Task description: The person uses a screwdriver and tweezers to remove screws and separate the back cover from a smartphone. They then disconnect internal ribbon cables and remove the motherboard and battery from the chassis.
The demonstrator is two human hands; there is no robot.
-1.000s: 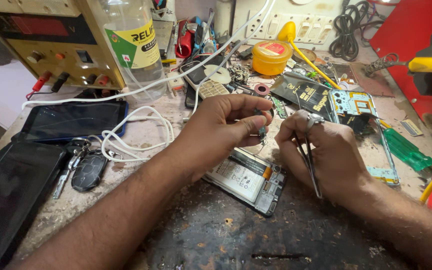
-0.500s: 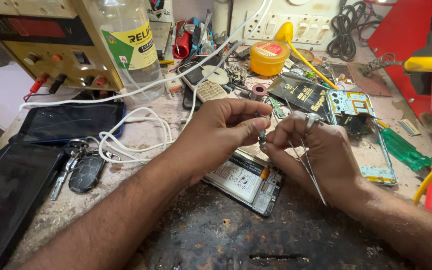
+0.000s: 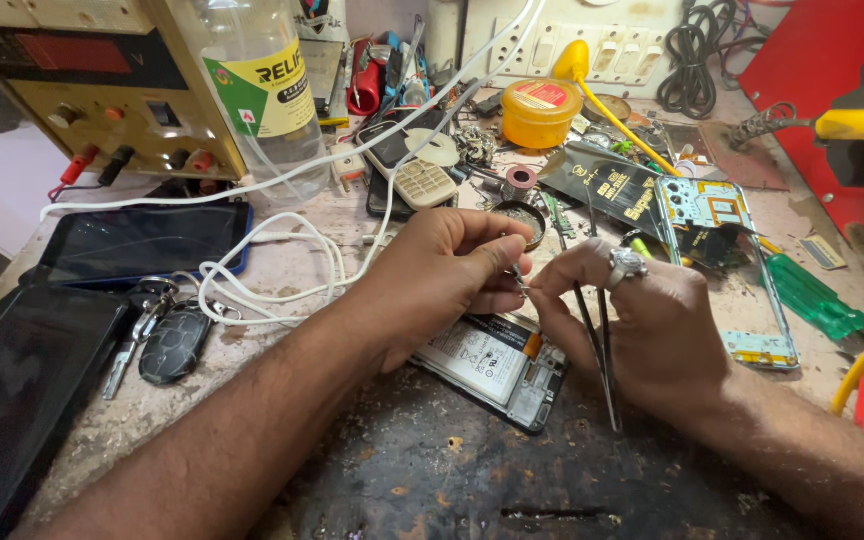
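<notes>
We pinch a tiny metal part (image 3: 519,281), light and easy to lose, by its ends between the fingertips of our left hand (image 3: 442,285) and right hand (image 3: 652,325), which also grips tweezers (image 3: 600,350), just above the opened fragile phone (image 3: 492,365) on the surface (image 3: 432,470).

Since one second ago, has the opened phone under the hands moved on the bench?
No. The opened phone lies in the same spot relative to the white cable and the key fob.

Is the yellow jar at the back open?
No, the yellow jar has its lid on, standing at the back of the cluttered bench beyond the hands.
</notes>
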